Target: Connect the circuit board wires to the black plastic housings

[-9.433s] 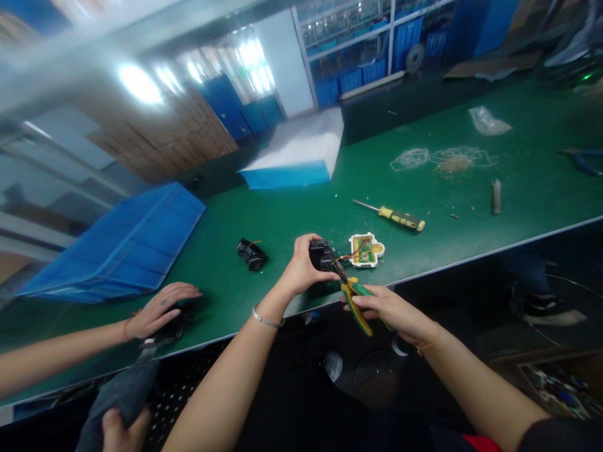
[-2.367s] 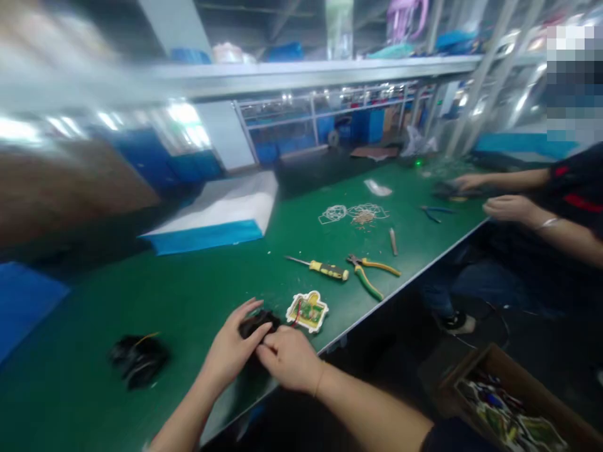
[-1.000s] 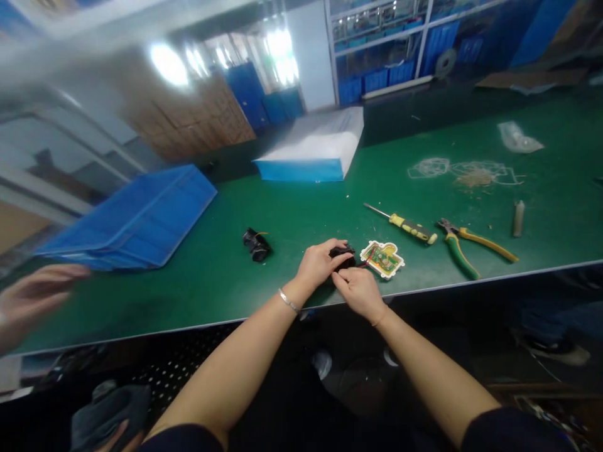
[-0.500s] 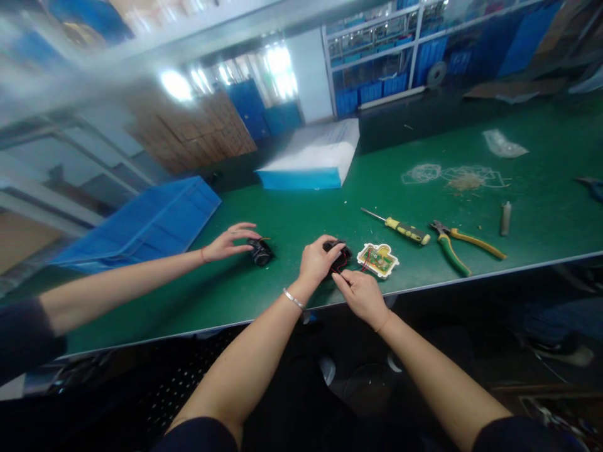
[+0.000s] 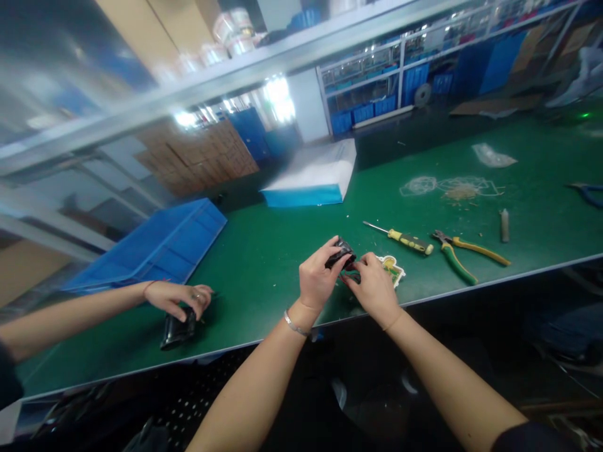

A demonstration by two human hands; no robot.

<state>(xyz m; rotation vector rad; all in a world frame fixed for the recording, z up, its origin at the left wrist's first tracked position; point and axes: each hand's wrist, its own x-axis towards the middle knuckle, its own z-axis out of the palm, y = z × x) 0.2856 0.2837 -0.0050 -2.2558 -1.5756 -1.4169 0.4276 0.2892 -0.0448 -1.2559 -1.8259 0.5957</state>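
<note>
My left hand [image 5: 316, 280] is closed round a small black plastic part [image 5: 340, 254], lifted just above the green table [image 5: 264, 251] near its front edge. My right hand [image 5: 374, 290] is closed too, pinching at the same part from the right; thin wires run from the part under its fingers. Behind my right hand lies a small white-rimmed circuit board [image 5: 393, 267], partly hidden by it.
A yellow-handled screwdriver [image 5: 406, 238] and green-and-yellow pliers [image 5: 459, 252] lie to the right. A co-worker's hand [image 5: 176, 296] at the left holds a black part [image 5: 178, 329]. A blue bin [image 5: 155, 245] lies tipped at the left, a white-and-blue box [image 5: 313, 176] behind.
My hands have lifted the black part off the table and drawn it closer. The co-worker's hand has pulled the other black part left toward the table's front edge.
</note>
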